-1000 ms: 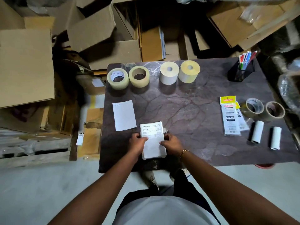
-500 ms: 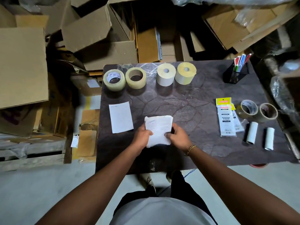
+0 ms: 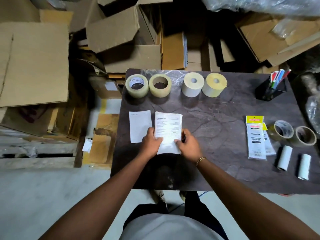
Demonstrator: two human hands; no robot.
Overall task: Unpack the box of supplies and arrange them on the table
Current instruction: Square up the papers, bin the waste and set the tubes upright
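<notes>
Both hands grip a stack of printed paper sheets [image 3: 168, 130] from its near end — the left hand [image 3: 152, 142] closed on the left edge, the right hand [image 3: 186, 143] closed on the right edge, thumbs on top. The stack lies on the dark table [image 3: 216, 118] toward its near-left part, with its far end pointing away from the person. Just to the left of it, touching or nearly touching the left hand, lies a single blank white sheet [image 3: 140, 125].

Along the far edge stand four rolls in a row: two rolls of clear packing tape [image 3: 137, 86] [image 3: 160, 85] on the left, then two label rolls [image 3: 192, 84] [image 3: 214, 85] just beside each other. At the far right corner sits a black pen holder [image 3: 270, 90] with coloured pens.

On the right side lie flat plastic packets with yellow headers [image 3: 256, 137], two more tape rolls [image 3: 283, 129] [image 3: 305, 136] next to them, and — nearer the person — two small white paper rolls [image 3: 284, 158] [image 3: 303, 166] lying on their sides, apart. Cardboard boxes [image 3: 34, 66] crowd the floor to the left and beyond the table.
</notes>
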